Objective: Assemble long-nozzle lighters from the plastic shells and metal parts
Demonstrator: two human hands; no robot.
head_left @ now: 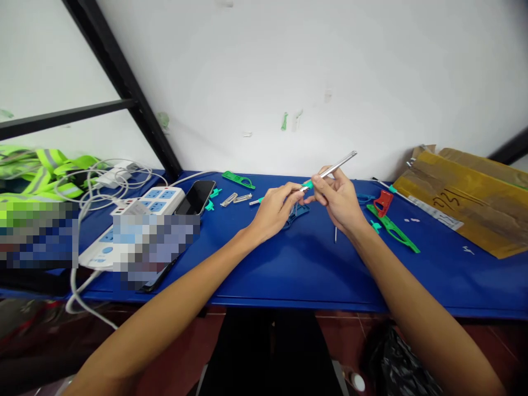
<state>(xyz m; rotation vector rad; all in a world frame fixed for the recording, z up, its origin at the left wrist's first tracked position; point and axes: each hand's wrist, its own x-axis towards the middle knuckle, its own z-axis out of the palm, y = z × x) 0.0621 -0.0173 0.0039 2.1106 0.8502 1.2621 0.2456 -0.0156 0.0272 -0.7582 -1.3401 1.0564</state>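
A silver metal rod with a green plastic piece point(339, 164) is held at a slant above the blue table, its bare end pointing up and to the right. My right hand point(339, 197) pinches it near the green piece between thumb and fingers. At the lower end, my left hand point(277, 209) is closed on the same rod, fingertips close to those of the right. Beneath the hands lies a blue plastic part point(297, 213), partly covered by the left hand. Another thin rod with a green piece point(256, 202) pokes out behind the left hand.
On the blue table point(272, 275), a green plastic part point(239, 180) and small metal pieces point(235, 199) lie left. A red part point(384, 203) and long green part point(394, 228) are right, near a taped cardboard box point(466, 192). Phones point(197, 198) and a power strip point(136, 220) with cables stand left.
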